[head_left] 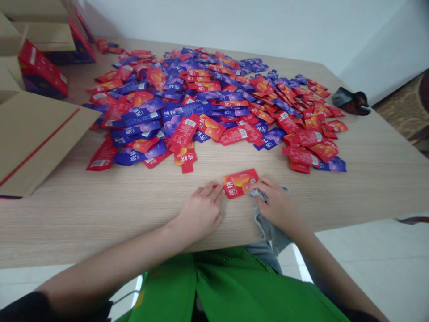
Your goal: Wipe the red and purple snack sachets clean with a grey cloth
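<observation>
A red pouch (238,183) with an orange fruit print lies flat on the table in front of me. My left hand (205,206) is closed, its fingertips pinching the pouch's narrow spout end. A grey cloth (264,220) is bunched in my right hand (273,199) and pressed on the pouch's right end. The rest of the cloth hangs down over the table's front edge. Beyond my hands spreads a large heap of red and purple pouches (187,114), overlapping in many directions.
Open cardboard boxes (43,134) with red and purple outsides stand at the left. A dark, glossy object (351,102), perhaps sunglasses, rests at the table's right rear. The wooden table (134,214) meets a white wall (251,27) behind.
</observation>
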The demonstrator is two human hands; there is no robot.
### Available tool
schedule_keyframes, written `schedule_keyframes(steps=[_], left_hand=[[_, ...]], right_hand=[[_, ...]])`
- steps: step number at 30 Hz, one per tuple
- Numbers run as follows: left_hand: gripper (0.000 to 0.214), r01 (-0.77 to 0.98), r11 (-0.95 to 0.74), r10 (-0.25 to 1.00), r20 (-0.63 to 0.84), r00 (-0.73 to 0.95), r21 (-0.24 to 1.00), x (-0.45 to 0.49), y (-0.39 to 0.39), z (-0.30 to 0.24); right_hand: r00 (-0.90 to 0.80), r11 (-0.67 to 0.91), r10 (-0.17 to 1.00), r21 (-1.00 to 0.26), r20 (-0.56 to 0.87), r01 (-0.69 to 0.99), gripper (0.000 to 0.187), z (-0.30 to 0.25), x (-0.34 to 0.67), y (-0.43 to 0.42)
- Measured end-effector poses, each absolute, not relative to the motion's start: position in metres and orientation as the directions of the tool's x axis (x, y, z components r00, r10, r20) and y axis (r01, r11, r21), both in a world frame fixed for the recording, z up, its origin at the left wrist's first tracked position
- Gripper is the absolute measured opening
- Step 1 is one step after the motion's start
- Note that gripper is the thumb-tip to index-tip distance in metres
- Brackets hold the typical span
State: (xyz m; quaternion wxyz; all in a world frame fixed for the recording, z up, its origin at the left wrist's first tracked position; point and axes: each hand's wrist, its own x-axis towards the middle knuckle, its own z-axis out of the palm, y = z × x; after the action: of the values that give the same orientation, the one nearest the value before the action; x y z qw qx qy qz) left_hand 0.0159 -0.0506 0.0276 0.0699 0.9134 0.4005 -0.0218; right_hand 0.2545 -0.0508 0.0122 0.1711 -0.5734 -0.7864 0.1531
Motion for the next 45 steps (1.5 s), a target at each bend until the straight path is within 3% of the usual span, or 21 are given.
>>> schedule_keyframes(steps=[4, 6, 10, 14, 16, 19, 21, 23, 26, 28, 32, 35, 37, 40, 42, 45], left_hand=[[0.048, 0.730, -0.673, 0.726, -0.081, 0.683, 0.122, 0.017, -0.042, 0.039], [0.033, 0.740, -0.658, 0.733, -0.105, 0.672, 0.139, 0.018, -0.031, 0.049], [0.032, 0.789, -0.597, 0.789, -0.074, 0.610, 0.143, 0.026, -0.001, 0.053], [0.053, 0.801, -0.569, 0.800, -0.098, 0.592, 0.188, 0.038, 0.018, 0.039], [0.050, 0.802, -0.562, 0.798, -0.121, 0.590, 0.202, 0.042, 0.019, 0.037], [0.023, 0.795, -0.592, 0.799, -0.033, 0.600, 0.134, 0.042, 0.011, 0.042], [0.022, 0.781, -0.623, 0.782, 0.047, 0.622, 0.036, 0.039, 0.004, 0.042], [0.027, 0.756, -0.654, 0.752, 0.079, 0.654, -0.040, 0.032, -0.004, 0.035], [0.036, 0.718, -0.691, 0.714, 0.073, 0.696, -0.088, 0.022, -0.019, 0.018], [0.040, 0.737, -0.668, 0.733, 0.081, 0.675, -0.104, 0.017, -0.031, 0.013], [0.042, 0.794, -0.597, 0.790, 0.090, 0.607, -0.117, 0.013, -0.056, 0.016], [0.042, 0.789, -0.609, 0.783, 0.094, 0.615, -0.082, 0.015, -0.068, 0.015], [0.039, 0.794, -0.607, 0.787, 0.107, 0.607, -0.039, 0.016, -0.070, 0.010], [0.035, 0.796, -0.605, 0.793, 0.095, 0.601, 0.014, 0.016, -0.069, 0.007], [0.041, 0.788, -0.614, 0.789, 0.061, 0.611, 0.043, 0.014, -0.067, 0.007], [0.051, 0.785, -0.615, 0.787, -0.004, 0.617, 0.077, 0.013, -0.065, 0.011]], right_hand=[[-0.081, 0.103, 0.995, -0.486, 0.066, 0.868, 0.018, 0.026, 0.287, -0.039], [-0.036, 0.050, 0.999, -0.482, 0.038, 0.875, 0.029, 0.035, 0.294, -0.027], [-0.179, 0.117, 0.976, -0.385, -0.128, 0.916, 0.061, 0.042, 0.289, 0.005], [-0.308, 0.223, 0.928, -0.350, -0.210, 0.910, 0.052, 0.040, 0.278, 0.027], [-0.322, 0.246, 0.932, -0.359, -0.169, 0.900, 0.046, 0.042, 0.274, 0.026], [-0.294, 0.287, 0.955, -0.339, 0.029, 0.896, 0.030, 0.043, 0.271, 0.014], [-0.302, 0.331, 0.943, -0.274, 0.142, 0.903, 0.022, 0.041, 0.273, 0.002], [-0.360, 0.385, 0.922, -0.237, 0.142, 0.892, 0.027, 0.034, 0.277, -0.007], [-0.407, 0.394, 0.913, -0.322, 0.029, 0.861, 0.033, 0.028, 0.289, -0.013], [-0.387, 0.357, 0.922, -0.408, 0.009, 0.840, 0.027, 0.033, 0.297, -0.011], [-0.198, 0.270, 0.962, -0.555, 0.187, 0.787, 0.016, 0.055, 0.286, -0.001], [-0.192, 0.373, 0.922, -0.637, 0.337, 0.675, 0.016, 0.055, 0.243, 0.001], [-0.378, 0.527, 0.850, -0.590, 0.368, 0.612, 0.021, 0.043, 0.210, -0.002], [-0.605, 0.636, 0.767, -0.380, 0.214, 0.672, 0.028, 0.020, 0.183, -0.010], [-0.563, 0.581, 0.813, -0.268, 0.148, 0.768, 0.031, 0.010, 0.188, -0.013], [-0.393, 0.416, 0.908, -0.224, 0.144, 0.881, 0.032, 0.005, 0.219, -0.013]])
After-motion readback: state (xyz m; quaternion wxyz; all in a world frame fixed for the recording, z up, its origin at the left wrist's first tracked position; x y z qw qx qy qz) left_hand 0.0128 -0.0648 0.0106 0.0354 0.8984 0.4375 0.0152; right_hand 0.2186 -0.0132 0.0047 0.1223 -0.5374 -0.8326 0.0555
